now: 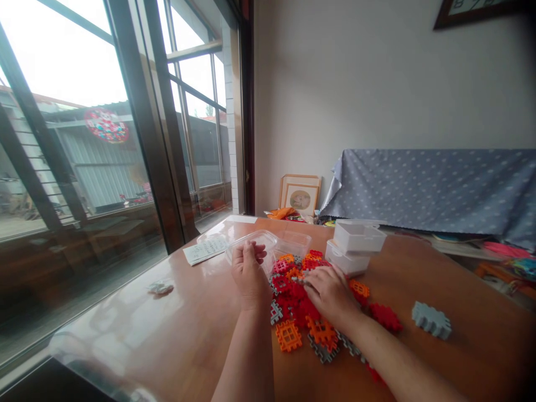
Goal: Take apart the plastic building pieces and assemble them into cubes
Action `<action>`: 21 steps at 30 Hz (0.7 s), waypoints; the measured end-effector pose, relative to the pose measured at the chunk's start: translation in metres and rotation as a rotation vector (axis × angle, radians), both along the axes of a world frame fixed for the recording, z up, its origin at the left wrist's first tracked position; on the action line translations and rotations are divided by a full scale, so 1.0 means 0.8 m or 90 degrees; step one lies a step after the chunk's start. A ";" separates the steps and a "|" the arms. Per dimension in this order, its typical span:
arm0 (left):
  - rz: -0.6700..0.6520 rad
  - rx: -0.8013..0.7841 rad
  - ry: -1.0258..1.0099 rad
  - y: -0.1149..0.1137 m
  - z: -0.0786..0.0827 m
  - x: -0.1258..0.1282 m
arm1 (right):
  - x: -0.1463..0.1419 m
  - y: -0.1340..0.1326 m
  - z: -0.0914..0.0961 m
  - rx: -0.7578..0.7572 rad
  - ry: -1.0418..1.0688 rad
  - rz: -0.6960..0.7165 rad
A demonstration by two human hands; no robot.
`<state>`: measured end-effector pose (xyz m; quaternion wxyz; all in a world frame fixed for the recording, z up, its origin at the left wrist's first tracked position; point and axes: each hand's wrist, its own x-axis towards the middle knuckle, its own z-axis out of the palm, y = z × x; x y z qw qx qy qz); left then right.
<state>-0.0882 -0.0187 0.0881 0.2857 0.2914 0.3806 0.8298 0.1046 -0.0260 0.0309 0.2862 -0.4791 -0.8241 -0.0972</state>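
My left hand (249, 271) is raised over the table in front of a clear plastic container (268, 241). Its fingers are curled in with the thumb against them, and what they hold, if anything, is hidden. Low over a heap of red, orange and grey interlocking plastic tiles (299, 310) lies my right hand (330, 290), closed with its fingertips at a small grey tile (300, 280). An orange window-shaped tile (288, 335) rests at the near left edge of the heap. The palm and wrist of my right hand cover part of the pile.
White plastic boxes (349, 251) are stacked behind the heap. A grey stack of tiles (431, 320) stands at right. Written paper sheets (205, 249) and a small clear-wrapped item (161, 287) lie on the left. Beyond the table (201, 335) are a window and a cloth-covered piece (419, 190).
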 end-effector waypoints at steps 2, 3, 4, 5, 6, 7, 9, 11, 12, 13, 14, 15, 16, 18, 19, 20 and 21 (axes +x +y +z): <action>-0.028 -0.031 0.033 0.001 -0.003 0.004 | 0.012 0.010 -0.002 -0.004 0.002 -0.042; -0.048 -0.045 0.055 0.002 -0.005 0.006 | 0.016 0.014 -0.003 -0.006 0.005 -0.061; -0.071 -0.056 0.081 0.003 -0.007 0.008 | 0.019 0.017 -0.002 -0.005 0.012 -0.078; -0.094 -0.065 0.109 0.004 -0.009 0.010 | 0.022 0.019 -0.001 -0.001 0.025 -0.091; -0.116 -0.074 0.142 0.006 -0.012 0.011 | 0.023 0.020 0.002 0.007 0.046 -0.099; -0.135 -0.086 0.177 0.008 -0.015 0.013 | 0.024 0.019 0.008 0.015 0.073 -0.099; -0.166 -0.118 0.257 0.013 -0.022 0.015 | 0.024 0.012 0.024 0.027 0.149 -0.077; -0.196 -0.144 0.343 0.017 -0.031 0.017 | 0.024 -0.007 0.047 0.015 0.255 -0.034; -0.212 -0.153 0.388 0.019 -0.035 0.018 | 0.025 -0.020 0.061 -0.008 0.321 -0.012; -0.231 -0.159 0.432 0.020 -0.039 0.019 | 0.027 -0.035 0.075 -0.045 0.383 0.016; -0.250 -0.163 0.476 0.021 -0.043 0.021 | 0.029 -0.052 0.089 -0.093 0.437 0.051; -0.265 -0.167 0.520 0.021 -0.046 0.022 | 0.032 -0.070 0.103 -0.141 0.474 0.091; -0.274 -0.171 0.564 0.021 -0.049 0.023 | 0.036 -0.088 0.118 -0.180 0.500 0.129; -0.269 -0.184 0.654 0.019 -0.052 0.026 | 0.044 -0.119 0.147 -0.213 0.560 0.197; -0.261 -0.197 0.700 0.018 -0.052 0.027 | 0.049 -0.131 0.161 -0.206 0.584 0.236; -0.253 -0.215 0.746 0.017 -0.050 0.028 | 0.053 -0.141 0.173 -0.199 0.597 0.293; -0.251 -0.234 0.787 0.015 -0.048 0.029 | 0.058 -0.148 0.182 -0.181 0.603 0.374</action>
